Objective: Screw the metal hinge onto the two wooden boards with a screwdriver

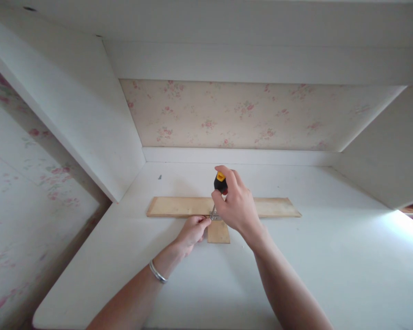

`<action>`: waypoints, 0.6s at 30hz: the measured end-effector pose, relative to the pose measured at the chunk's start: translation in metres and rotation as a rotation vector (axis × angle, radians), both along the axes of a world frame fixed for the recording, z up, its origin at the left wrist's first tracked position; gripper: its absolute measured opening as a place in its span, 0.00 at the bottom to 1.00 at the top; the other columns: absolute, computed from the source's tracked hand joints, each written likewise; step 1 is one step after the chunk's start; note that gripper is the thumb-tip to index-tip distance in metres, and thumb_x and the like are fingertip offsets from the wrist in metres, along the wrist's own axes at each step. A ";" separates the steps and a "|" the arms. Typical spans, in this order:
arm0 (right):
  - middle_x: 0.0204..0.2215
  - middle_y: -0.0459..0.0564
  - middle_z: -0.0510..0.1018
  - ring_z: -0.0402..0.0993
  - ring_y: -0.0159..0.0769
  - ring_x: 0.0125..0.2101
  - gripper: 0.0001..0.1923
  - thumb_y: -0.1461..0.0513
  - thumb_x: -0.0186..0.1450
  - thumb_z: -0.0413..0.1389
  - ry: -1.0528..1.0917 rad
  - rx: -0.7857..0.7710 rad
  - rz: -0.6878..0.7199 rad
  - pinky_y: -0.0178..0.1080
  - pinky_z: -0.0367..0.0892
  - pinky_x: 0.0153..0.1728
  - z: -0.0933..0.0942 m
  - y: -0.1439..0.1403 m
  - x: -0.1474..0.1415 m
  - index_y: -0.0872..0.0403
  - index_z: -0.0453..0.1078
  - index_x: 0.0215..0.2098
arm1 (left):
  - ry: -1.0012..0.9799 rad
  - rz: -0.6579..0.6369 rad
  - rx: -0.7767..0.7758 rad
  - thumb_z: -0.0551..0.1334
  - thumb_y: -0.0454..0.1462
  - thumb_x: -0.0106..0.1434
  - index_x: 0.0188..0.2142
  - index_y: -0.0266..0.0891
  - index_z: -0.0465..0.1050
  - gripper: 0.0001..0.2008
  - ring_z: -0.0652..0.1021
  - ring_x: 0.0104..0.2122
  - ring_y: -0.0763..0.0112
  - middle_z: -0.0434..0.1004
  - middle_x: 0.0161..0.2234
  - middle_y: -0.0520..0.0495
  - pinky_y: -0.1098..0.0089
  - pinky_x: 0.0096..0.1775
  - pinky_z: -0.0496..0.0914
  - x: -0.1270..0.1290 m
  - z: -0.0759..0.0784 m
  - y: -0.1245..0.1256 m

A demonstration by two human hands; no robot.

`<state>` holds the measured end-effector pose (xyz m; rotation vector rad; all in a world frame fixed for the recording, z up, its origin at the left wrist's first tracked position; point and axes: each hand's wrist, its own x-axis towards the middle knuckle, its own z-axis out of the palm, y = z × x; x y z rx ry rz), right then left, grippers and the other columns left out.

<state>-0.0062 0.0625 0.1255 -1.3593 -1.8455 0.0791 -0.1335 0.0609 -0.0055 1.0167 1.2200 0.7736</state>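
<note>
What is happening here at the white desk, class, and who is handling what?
A person works on a white desk set in an alcove with floral wallpaper. The right hand grips a screwdriver with a black and yellow handle, held upright over a small metal bracket. The bracket sits where a long wooden strip meets a short wooden piece. The left hand, with a bracelet on its wrist, steadies the bracket with its fingertips. A loose screw lies further back.

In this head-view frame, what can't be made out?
Head view:
- Screwdriver shaft and tip: hidden behind the right hand.
- Metal bracket: mostly covered by both hands; any screw is too small to see.
- Small dark speck on the white shelf: too small to identify.
</note>
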 end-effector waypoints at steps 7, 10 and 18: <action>0.41 0.50 0.73 0.71 0.38 0.32 0.20 0.61 0.61 0.48 0.034 0.027 -0.027 0.40 0.65 0.33 -0.001 0.002 0.000 0.49 0.58 0.52 | -0.007 0.002 -0.004 0.61 0.47 0.53 0.24 0.38 0.62 0.16 0.52 0.15 0.82 0.49 0.16 0.60 0.73 0.19 0.43 -0.001 -0.004 0.001; 0.44 0.52 0.71 0.71 0.37 0.29 0.25 0.62 0.59 0.48 0.012 -0.004 -0.040 0.40 0.64 0.30 -0.001 0.001 0.001 0.49 0.55 0.55 | -0.014 0.021 -0.004 0.61 0.47 0.53 0.22 0.38 0.60 0.16 0.52 0.15 0.82 0.48 0.16 0.60 0.73 0.19 0.42 -0.001 -0.006 0.002; 0.45 0.52 0.71 0.71 0.39 0.34 0.26 0.60 0.60 0.48 0.038 0.015 -0.088 0.40 0.65 0.31 -0.001 0.002 -0.001 0.49 0.54 0.57 | 0.012 0.057 -0.002 0.62 0.46 0.52 0.21 0.38 0.60 0.16 0.52 0.15 0.82 0.48 0.15 0.60 0.73 0.19 0.42 0.000 -0.010 0.003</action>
